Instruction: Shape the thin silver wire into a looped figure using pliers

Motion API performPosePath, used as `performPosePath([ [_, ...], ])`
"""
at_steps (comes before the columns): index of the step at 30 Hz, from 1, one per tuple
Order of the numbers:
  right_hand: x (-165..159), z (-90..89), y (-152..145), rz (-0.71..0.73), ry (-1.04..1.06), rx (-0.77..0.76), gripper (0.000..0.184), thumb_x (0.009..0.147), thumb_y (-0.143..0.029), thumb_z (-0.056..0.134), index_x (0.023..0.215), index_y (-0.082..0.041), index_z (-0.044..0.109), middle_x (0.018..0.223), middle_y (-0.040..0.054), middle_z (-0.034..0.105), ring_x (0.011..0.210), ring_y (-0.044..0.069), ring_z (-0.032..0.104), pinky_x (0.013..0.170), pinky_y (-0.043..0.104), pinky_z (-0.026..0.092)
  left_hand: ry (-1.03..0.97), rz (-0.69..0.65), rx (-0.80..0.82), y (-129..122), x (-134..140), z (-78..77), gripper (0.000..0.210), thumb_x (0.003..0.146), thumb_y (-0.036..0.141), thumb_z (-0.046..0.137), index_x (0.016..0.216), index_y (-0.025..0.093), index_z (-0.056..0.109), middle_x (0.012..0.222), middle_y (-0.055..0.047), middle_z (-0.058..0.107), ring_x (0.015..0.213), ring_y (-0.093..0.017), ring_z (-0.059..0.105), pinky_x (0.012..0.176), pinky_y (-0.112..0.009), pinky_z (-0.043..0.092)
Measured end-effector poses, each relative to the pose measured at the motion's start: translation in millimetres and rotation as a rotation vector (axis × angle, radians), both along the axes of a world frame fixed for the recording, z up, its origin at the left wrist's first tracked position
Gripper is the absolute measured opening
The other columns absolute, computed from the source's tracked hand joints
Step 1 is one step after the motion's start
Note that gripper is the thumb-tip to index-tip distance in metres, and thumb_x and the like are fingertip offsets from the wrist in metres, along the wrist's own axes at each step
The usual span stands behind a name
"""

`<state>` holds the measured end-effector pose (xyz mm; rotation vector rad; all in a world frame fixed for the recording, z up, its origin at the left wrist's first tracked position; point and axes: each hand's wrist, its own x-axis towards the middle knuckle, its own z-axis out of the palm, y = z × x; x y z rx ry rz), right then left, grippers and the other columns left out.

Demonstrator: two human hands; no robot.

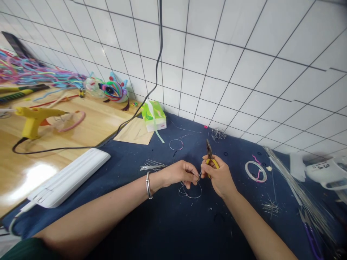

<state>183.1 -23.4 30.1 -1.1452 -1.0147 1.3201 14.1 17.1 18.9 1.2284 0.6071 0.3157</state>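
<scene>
Head view is showing my left hand [188,175] pinching a thin, shiny wire [192,197], its loose loops hanging just below my fingers over matte, dark blue cloth [173,224]. My right hand [218,175] is gripping pliers [209,155] by their yellow handles, the dark metal nose pointing toward the glossy tiled wall [206,61]. Beyond my hands, a round wire ring [182,144] dotted with pink is lying flat; near the wall, a wiry tangle [218,134] is curling. On my right, a smooth, pale hoop [247,171] is encircling pink scraps. On my left, a yellow plastic glue gun [35,117] is resting on the wooden desk [100,113].

My fingers are hiding the wire's end, and I cannot tell whether my right fingertips are touching it. Rightward, straight wires [298,187] are blurring together and partly covering purple scissors [309,234], while the frame is cutting off a cloudy jug [326,175].
</scene>
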Motion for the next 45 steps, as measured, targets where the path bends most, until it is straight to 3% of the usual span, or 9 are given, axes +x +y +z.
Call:
performPosePath([
  [13,1.5,-3.6,1.8,-0.084,0.022,-0.055,0.034,0.065,-0.028,0.068,0.095,-0.021,0.054,0.071,-0.0036,0.054,0.055,0.010,0.055,0.054,0.027,0.050,0.002,-0.012,-0.007,1.8,-1.2,-3.0,0.020,0.073,0.029,0.061,0.085,0.014,0.064,0.080,-0.005,0.064,0.060,-0.010,0.058,0.065,-0.026,0.049],
  [22,-0.5,-4.3,0.8,-0.073,-0.006,-0.055,0.036,0.066,-0.029,0.068,0.097,-0.019,0.054,0.071,-0.0027,0.055,0.054,0.010,0.056,0.054,0.027,0.051,0.029,-0.024,0.058,1.2,-0.9,-6.0,0.014,0.071,0.024,0.060,0.080,0.014,0.063,0.077,-0.004,0.064,0.058,-0.009,0.057,0.060,-0.025,0.049],
  [32,-0.1,-6.3,0.2,-0.079,-0.034,-0.088,0.035,0.066,-0.030,0.068,0.097,-0.019,0.054,0.066,-0.0038,0.054,0.053,0.011,0.056,0.054,0.029,0.052,0.066,-0.028,0.119,-0.8,0.7,1.0,0.013,0.072,0.025,0.059,0.077,0.014,0.063,0.071,-0.002,0.061,0.056,-0.009,0.055,0.055,-0.022,0.046],
  [45,-0.1,-5.2,0.3,-0.066,-0.037,-0.126,0.036,0.065,-0.031,0.068,0.096,-0.018,0.054,0.060,-0.0048,0.054,0.051,0.011,0.056,0.055,0.030,0.052,0.073,0.012,0.075,-0.3,0.8,-4.2,0.018,0.071,0.031,0.061,0.081,0.016,0.064,0.067,0.000,0.057,0.057,-0.009,0.054,0.054,-0.023,0.045],
])
